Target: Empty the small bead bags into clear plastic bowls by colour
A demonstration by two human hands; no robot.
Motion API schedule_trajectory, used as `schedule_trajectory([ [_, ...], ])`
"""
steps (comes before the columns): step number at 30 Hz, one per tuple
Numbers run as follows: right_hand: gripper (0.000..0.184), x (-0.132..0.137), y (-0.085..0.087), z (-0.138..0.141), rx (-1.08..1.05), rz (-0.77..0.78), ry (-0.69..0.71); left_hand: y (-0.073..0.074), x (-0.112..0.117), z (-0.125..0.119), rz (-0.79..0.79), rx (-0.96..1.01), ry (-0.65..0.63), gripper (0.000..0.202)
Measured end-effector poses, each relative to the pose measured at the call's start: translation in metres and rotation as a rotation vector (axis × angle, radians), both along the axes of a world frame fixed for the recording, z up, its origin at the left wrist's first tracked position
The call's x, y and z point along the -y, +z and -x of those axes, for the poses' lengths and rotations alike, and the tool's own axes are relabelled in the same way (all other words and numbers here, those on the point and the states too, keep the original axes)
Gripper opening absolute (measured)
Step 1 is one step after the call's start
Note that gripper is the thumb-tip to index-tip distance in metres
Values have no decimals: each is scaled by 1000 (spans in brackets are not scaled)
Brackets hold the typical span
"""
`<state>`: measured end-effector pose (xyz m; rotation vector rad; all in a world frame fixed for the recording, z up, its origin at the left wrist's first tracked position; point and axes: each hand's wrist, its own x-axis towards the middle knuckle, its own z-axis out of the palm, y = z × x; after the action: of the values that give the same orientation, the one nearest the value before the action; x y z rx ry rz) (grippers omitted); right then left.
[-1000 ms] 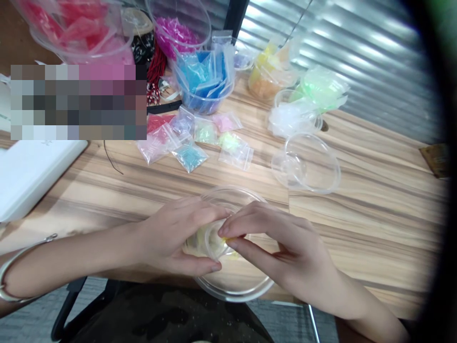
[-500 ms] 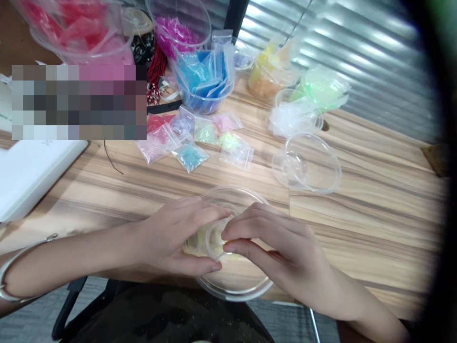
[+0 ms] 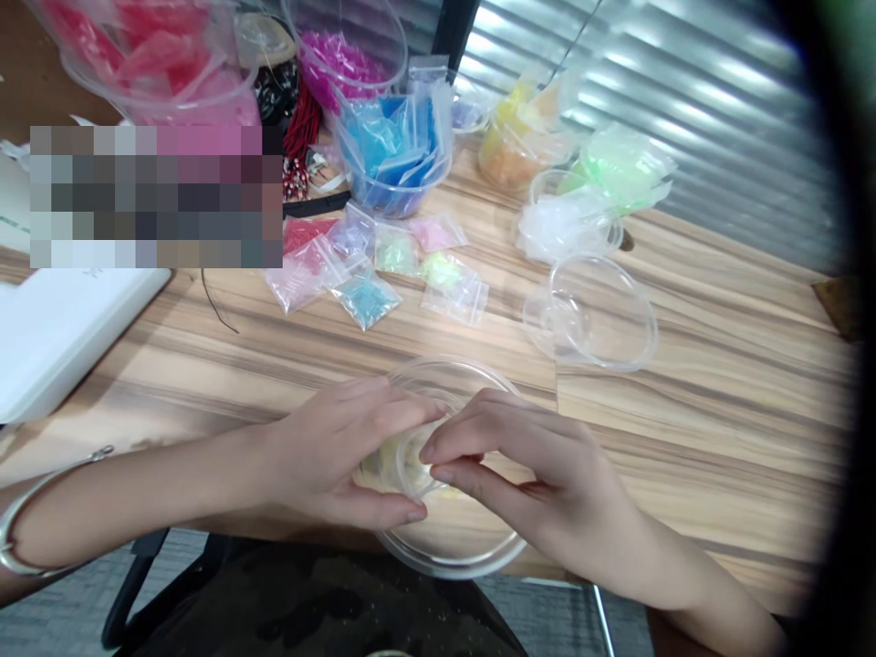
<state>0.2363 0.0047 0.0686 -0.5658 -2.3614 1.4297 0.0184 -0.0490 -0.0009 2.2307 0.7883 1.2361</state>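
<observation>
Cup (image 3: 411,472), small and clear, with pale yellow matter seen through its wall, is held tilted over a large round clear container (image 3: 448,572) at the near edge of the table (image 3: 691,456), its mouth turned toward the right. It is gripped by the left hand (image 3: 342,452), whose fingers are curved over the far side while the thumb is set along the near side, the gap between them filled by the cup. At the mouth, the right hand (image 3: 540,470) is poised with thumb and forefinger brought almost together; whether anything is pinched between these fingertips cannot be told. A silvery bracelet (image 3: 15,547) is worn on the left forearm. Beyond the container, small zip bags (image 3: 368,299) of red, pink, lavender, teal, green and yellowish matter are laid close together, some overlapped. To their right, clear empty tubs (image 3: 609,315) are placed on the wood, with a white bundle (image 3: 551,226) just behind. Farther back, a tub of blue packets (image 3: 393,151), a yellow and orange bundle (image 3: 524,146) and a green bundle (image 3: 620,169) are set out. At the far left, a large tub of red and pink packets (image 3: 157,59) is seen above a white object (image 3: 82,319), partly hidden by blurring.
</observation>
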Motion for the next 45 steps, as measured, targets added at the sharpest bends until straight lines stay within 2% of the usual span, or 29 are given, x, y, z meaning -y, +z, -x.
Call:
schedule_trajectory([
  [10,14,-2,-5,0,-66,97,-2,0,1,0,2,-27,12,68],
  [19,12,-1,-1,2,-15,91,-28,3,2,1,115,-73,-23,62],
  [26,10,-2,-1,1,-26,70,1,1,2,1,93,-57,-16,59],
  [35,10,-1,-1,-1,-18,-7,30,0,2,2,65,-52,-10,69],
  [45,12,-1,-3,2,-50,28,3,4,2,1,108,-61,-29,59],
])
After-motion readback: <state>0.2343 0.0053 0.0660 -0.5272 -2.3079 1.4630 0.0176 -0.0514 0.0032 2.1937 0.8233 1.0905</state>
